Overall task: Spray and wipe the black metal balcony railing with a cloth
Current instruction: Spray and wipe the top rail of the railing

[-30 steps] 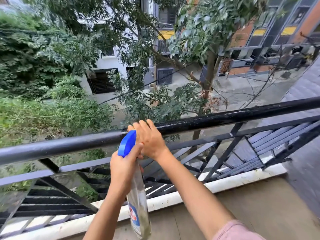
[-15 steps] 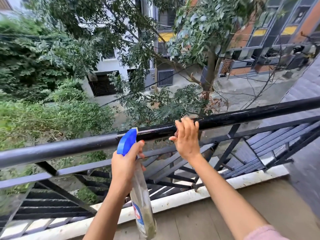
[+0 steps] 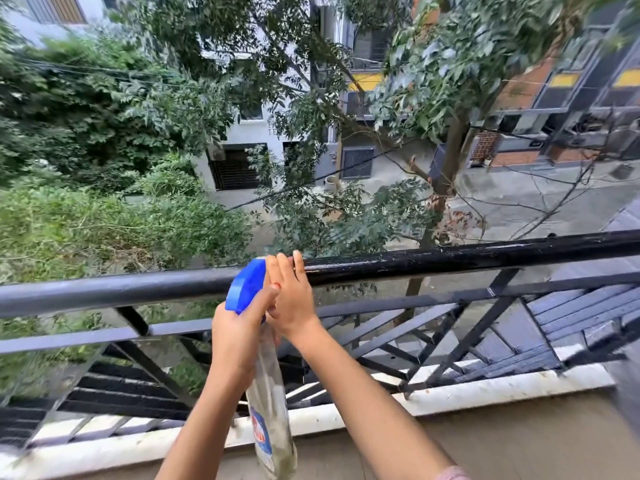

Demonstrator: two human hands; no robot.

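Gripping the spray bottle [image 3: 270,393] by its neck: left hand [image 3: 235,344]. Light, slick plastic, I judge. Flat-fingered, the right hand [image 3: 294,303] rests on the top rail [image 3: 450,263], rigid, wet-glossy, probably slippery. No cloth visible.

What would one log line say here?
left hand: grips spray bottle | right hand: rests on top rail | top rail: glossy rightward, dull leftward | cloth: not seen
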